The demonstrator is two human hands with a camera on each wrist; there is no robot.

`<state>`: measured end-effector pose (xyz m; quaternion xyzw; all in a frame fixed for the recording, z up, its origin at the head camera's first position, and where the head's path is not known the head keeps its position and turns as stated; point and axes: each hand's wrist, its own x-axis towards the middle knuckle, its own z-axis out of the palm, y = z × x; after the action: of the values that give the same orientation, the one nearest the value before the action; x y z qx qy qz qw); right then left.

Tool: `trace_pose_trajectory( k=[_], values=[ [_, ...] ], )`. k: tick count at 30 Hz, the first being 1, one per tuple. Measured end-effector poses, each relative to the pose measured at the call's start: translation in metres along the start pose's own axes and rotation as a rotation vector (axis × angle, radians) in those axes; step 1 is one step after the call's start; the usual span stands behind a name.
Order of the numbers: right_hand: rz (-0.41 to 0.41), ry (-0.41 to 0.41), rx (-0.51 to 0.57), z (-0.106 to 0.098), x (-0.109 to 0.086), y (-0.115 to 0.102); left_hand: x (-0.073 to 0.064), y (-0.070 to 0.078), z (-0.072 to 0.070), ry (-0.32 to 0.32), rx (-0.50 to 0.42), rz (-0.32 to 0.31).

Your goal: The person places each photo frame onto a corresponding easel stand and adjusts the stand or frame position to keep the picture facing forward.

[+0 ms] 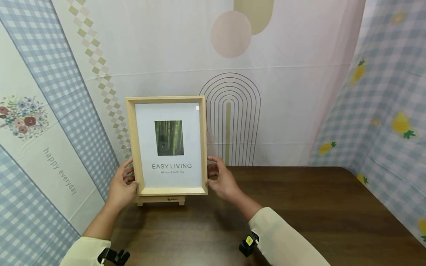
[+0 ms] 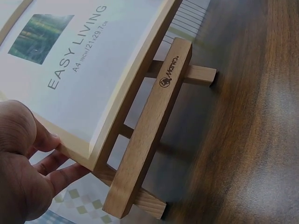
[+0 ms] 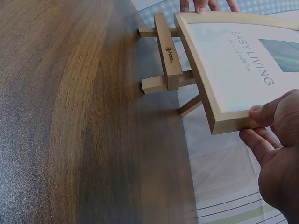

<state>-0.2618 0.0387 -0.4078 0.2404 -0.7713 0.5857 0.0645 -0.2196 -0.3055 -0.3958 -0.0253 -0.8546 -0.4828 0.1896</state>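
Observation:
A light wooden picture frame [image 1: 204, 147] stands upright between my hands, showing a bamboo picture and the words EASY LIVING. My left hand [image 1: 121, 186] grips its left side near the lower corner, thumb at the front edge. On the opposite side my right hand [image 1: 223, 180] pinches the frame's lower part between thumb and fingers. A small wooden tabletop easel [image 2: 145, 135] stands just behind and below; the frame hides most of it. In the left wrist view the frame's bottom edge overlaps the easel close to its front ledge bar [image 3: 167, 51].
The dark wooden table [image 1: 299, 207] stretches to the right and toward me. A white patterned cloth [image 1: 159, 44] hangs behind it, with blue checked cloth at the left [image 1: 43, 44] and right [image 1: 382, 122]. Dark wrist cameras sit at both cuffs.

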Motion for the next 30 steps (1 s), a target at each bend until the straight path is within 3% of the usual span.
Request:
trace_pose_trajectory(
  k=[19,30],
  values=[
    [-0.027,-0.006,0.001,0.0082,-0.0001,0.0019,-0.0017,-0.0023,-0.0044,-0.022,-0.005,-0.014],
    [-0.036,-0.019,0.027,0.0071,0.0032,0.0045,-0.005,0.0008,-0.0027,0.003,0.001,-0.019]
  ],
)
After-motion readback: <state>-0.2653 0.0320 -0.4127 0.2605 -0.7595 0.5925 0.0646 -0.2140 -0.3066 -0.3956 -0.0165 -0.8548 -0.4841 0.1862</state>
